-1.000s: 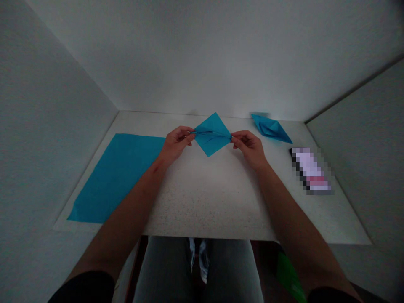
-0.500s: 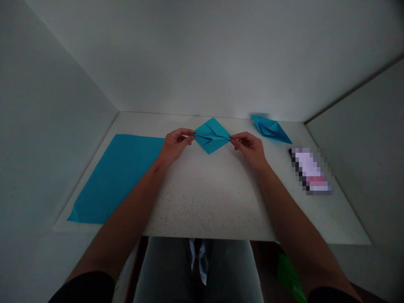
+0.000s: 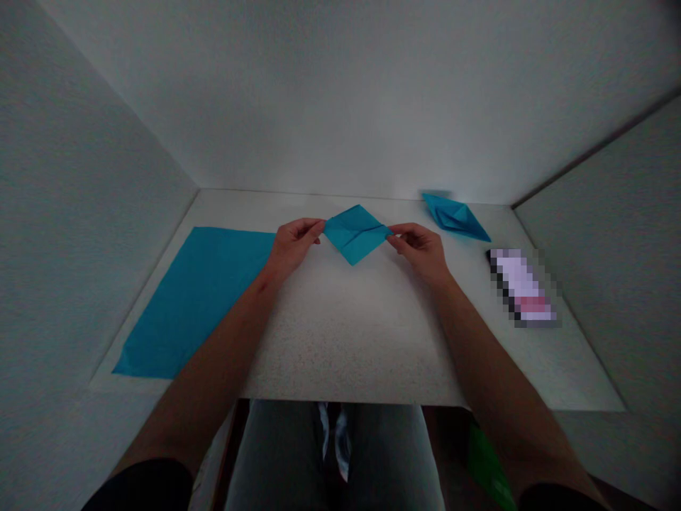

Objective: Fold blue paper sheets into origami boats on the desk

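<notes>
A small piece of folded blue paper, diamond-shaped with a crease across its middle, is held out between my two hands over the far part of the table. My left hand pinches its left corner between thumb and fingers. On the opposite corner, my right hand has the same kind of pinch. The fingertips cover both corner points.
At the left, a large flat sheet of blue paper lies on the white table, partly under my left forearm. A folded blue paper boat rests by the back wall. A blurred phone lies at the right. Walls enclose the table.
The folded paper has flattened out between my hands; the open slit in its middle has narrowed to a crease. It sits slightly lower. Both hands have hardly moved.
</notes>
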The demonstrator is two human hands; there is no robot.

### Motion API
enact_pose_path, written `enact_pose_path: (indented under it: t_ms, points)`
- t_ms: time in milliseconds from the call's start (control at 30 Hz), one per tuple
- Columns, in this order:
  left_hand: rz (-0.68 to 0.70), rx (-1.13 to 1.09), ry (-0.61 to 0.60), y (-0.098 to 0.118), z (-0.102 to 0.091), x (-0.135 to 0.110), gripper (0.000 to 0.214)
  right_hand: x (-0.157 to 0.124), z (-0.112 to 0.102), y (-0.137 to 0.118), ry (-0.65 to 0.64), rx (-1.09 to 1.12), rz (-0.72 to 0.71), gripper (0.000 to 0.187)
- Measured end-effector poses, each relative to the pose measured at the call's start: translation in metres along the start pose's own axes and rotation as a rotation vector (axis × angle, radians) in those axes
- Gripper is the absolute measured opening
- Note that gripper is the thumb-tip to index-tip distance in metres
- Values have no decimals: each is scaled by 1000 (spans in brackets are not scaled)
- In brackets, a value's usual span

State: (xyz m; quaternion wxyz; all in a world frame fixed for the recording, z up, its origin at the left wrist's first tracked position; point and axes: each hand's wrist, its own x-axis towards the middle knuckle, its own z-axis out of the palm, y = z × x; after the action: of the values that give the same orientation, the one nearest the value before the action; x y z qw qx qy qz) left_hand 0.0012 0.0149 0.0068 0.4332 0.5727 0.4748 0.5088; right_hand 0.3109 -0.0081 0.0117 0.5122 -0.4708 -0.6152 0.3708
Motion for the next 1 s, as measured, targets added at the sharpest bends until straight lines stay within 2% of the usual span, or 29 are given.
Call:
enact_pose_path:
  t_ms: [133, 333, 467, 733, 1000]
  points:
    - [-3, 10, -13, 0, 0, 0, 47, 0, 2, -1, 7, 36, -12, 49]
    - [31, -28, -21, -2, 1, 2, 32, -2, 2, -2, -25, 43, -23, 50]
    - [34, -33, -68, 1, 2, 0, 28, 0, 1, 0, -39, 16, -12, 50]
    - [15, -55, -146, 7, 1, -5, 41, 0, 1, -4, -3, 27, -14, 56]
    - [68, -80, -185, 2, 5, -6, 46, 1, 2, 0, 5, 44, -46, 49]
